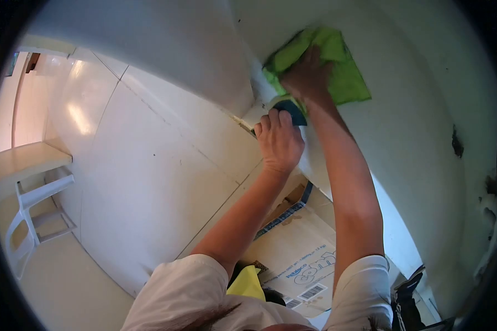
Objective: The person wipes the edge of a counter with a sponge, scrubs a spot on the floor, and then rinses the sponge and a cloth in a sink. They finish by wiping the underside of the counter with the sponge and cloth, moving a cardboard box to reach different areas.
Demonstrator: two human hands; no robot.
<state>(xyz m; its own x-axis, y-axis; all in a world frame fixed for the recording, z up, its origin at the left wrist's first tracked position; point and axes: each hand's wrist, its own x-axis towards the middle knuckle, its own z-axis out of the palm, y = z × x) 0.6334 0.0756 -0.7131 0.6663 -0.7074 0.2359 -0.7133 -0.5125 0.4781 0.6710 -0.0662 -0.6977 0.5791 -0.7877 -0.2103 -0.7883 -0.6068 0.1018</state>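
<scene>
My left hand (280,140) is closed around a dark green scouring sponge (292,112) with a pale yellowish edge, low against the white surface near a corner. Just above it, my right hand (308,77) presses a bright lime-green cloth (350,83) to the same white surface. The cloth is bunched around those fingers, which are shaded and slightly blurred, and its loose part spreads to the right. The two hands are close together, and the sponge nearly meets the cloth's lower edge.
A printed cardboard box (298,259) lies below my arms, with a yellow item (247,284) beside it. At left, a white plastic chair (33,215) stands by a table (30,160). Large pale tiles (149,160) lie left of my arms. Dark damaged patches (457,142) mark the right side.
</scene>
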